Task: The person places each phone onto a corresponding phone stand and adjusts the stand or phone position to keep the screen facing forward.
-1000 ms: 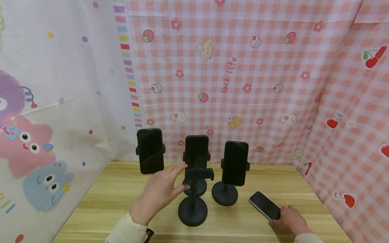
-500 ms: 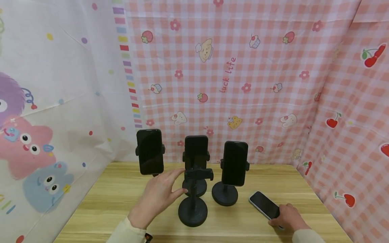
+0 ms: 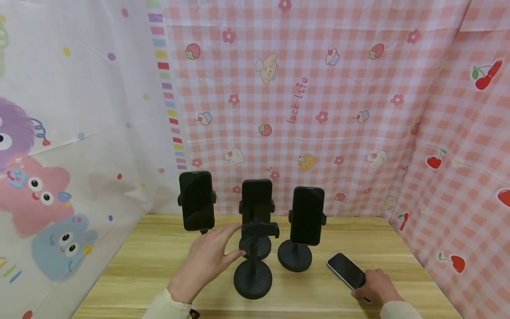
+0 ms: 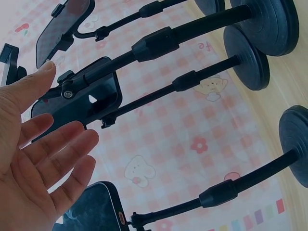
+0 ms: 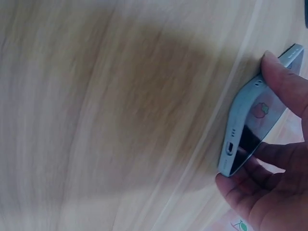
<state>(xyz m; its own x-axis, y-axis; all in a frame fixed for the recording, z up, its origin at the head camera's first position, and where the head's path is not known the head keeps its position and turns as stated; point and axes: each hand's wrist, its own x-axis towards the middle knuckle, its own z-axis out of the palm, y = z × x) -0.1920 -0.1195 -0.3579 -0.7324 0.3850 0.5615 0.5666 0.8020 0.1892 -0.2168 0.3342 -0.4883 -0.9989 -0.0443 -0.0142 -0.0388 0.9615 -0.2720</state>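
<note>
My left hand (image 3: 205, 257) is spread beside an empty black phone stand (image 3: 260, 229), thumb and forefinger near its clamp, holding nothing. In the left wrist view the fingers of the left hand (image 4: 29, 144) are loosely extended, and the thumb overlaps the stand's clamp end. At the right of the table a phone (image 3: 346, 269) in a pale case lies screen up, its near end gripped by my right hand (image 3: 377, 285). The right wrist view has the right hand (image 5: 269, 197) with thumb on one long edge of the phone (image 5: 230, 130) and fingers at the opposite edge.
Behind the empty stand, three more stands carry upright dark phones: one at left (image 3: 197, 201), one in the middle (image 3: 256, 190), one at right (image 3: 307, 215). The wooden table (image 3: 131, 274) meets a pink checked cloth (image 3: 342, 88) at the back.
My left hand has drawn back slightly, down and left of the stand's clamp. The right hand has shifted a little farther over the phone, which stays on the table.
</note>
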